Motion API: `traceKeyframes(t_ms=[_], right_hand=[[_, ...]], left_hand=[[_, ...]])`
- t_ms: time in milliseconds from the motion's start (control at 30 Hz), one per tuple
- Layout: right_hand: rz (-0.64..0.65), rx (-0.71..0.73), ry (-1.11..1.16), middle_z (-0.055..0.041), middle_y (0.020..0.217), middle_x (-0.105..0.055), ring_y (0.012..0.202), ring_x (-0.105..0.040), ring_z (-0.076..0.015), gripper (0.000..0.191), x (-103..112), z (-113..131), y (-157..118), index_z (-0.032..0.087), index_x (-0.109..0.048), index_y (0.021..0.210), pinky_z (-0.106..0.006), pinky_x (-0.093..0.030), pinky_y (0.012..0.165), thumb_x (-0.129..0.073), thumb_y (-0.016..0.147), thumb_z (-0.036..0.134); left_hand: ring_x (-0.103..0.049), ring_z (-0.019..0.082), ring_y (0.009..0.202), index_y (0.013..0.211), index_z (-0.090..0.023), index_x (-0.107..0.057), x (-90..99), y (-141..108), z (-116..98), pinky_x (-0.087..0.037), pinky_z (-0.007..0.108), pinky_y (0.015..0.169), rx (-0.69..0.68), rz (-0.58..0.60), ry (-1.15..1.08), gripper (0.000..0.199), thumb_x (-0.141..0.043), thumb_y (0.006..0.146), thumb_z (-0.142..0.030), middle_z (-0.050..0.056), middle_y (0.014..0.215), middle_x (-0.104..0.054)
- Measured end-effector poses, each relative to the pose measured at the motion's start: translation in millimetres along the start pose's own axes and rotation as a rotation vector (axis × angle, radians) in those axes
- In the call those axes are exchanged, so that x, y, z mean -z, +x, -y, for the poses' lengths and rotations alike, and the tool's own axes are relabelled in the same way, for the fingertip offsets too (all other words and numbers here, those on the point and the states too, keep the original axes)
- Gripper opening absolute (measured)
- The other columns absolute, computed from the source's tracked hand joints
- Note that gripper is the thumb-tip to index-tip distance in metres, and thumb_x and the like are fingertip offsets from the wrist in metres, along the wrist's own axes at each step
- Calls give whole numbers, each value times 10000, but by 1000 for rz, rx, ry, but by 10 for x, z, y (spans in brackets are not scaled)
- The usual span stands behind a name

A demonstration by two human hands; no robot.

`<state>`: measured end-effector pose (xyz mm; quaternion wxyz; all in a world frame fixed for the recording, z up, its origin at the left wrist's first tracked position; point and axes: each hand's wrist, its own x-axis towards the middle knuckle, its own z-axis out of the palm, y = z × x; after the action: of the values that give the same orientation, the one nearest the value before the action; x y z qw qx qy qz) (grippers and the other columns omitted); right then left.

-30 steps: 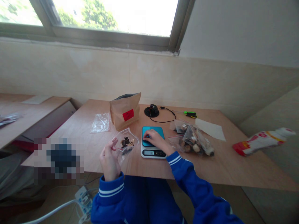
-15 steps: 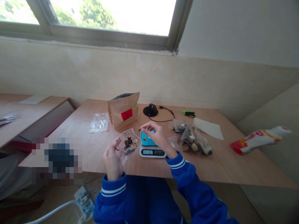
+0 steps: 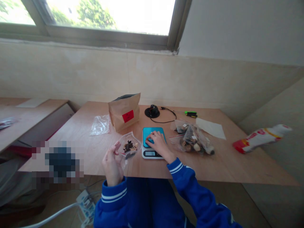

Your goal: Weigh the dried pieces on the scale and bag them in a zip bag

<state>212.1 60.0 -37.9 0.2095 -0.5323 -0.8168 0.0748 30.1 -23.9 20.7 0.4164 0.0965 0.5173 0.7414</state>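
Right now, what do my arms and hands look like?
Your left sleeve and right sleeve are long and bright blue, each with two white stripes around the cuff. More white trim shows farther up the right one. Your left hand and right hand are ungloved.

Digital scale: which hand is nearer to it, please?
Right. The right hand is over the digital scale; the left hand is to its left, holding an open plastic bag.
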Motion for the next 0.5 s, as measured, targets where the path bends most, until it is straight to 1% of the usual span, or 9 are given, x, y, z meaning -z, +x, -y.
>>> traceKeyframes(t_ms=[100,133,200,267,300,333,400,433,500], right_hand=[[-57,3,1,-79,952,-611,947,-534,-235,173,83,73,32,190,-678,835,-375,-380,846,-567,891,310],[-100,-12,49,-76,936,-622,932,-546,-227,185,145,115,42,186,-679,831,-370,-388,841,-554,900,304],[-225,-39,213,-65,900,-635,886,-569,-197,214,309,228,57,181,-681,858,-338,-416,821,-522,920,309],[-311,6,372,-52,894,-640,872,-584,-172,238,492,366,58,190,-687,925,-305,-438,813,-500,931,337],[-307,62,418,-48,918,-642,891,-589,-167,250,573,434,51,202,-688,976,-300,-443,827,-494,933,356],[-277,125,442,-44,956,-643,925,-590,-167,268,638,495,36,221,-681,1037,-305,-441,857,-487,935,376],[-192,204,464,-41,1062,-634,1027,-572,-178,320,696,581,-29,262,-629,1172,-336,-417,942,-457,944,407],[-166,197,484,-48,1128,-617,1086,-552,-187,355,686,606,-81,269,-586,1235,-357,-402,981,-440,948,418],[-148,99,557,-84,1271,-550,1203,-490,-218,445,597,635,-226,244,-487,1336,-406,-375,1039,-437,941,442]], left_hand=[[-578,277,1136,484,-168,-414,-17,-20,5,-513,242,612,3,3,1,274,-628,593,-300,112,970,-686],[-576,278,1137,484,-168,-416,-22,-25,8,-509,238,606,5,5,-1,273,-631,590,-299,112,961,-686],[-575,278,1137,479,-168,-408,-32,-33,21,-511,243,613,13,7,-5,282,-633,589,-298,110,953,-686],[-579,280,1131,475,-168,-404,-38,-37,47,-527,274,655,18,16,-5,288,-630,600,-296,106,953,-687],[-580,281,1128,480,-167,-412,-39,-38,63,-533,293,680,18,26,-3,282,-627,609,-296,103,950,-688],[-582,281,1126,490,-166,-426,-40,-41,79,-535,307,701,17,36,1,270,-625,617,-296,99,944,-690],[-583,275,1130,510,-165,-448,-38,-48,105,-534,319,738,14,64,5,256,-624,637,-299,91,939,-694],[-580,269,1138,512,-165,-448,-37,-55,114,-533,321,761,8,78,4,261,-622,650,-302,89,943,-696],[-562,263,1168,503,-165,-428,-38,-78,126,-527,335,817,-20,117,-7,296,-615,682,-309,87,980,-697]])
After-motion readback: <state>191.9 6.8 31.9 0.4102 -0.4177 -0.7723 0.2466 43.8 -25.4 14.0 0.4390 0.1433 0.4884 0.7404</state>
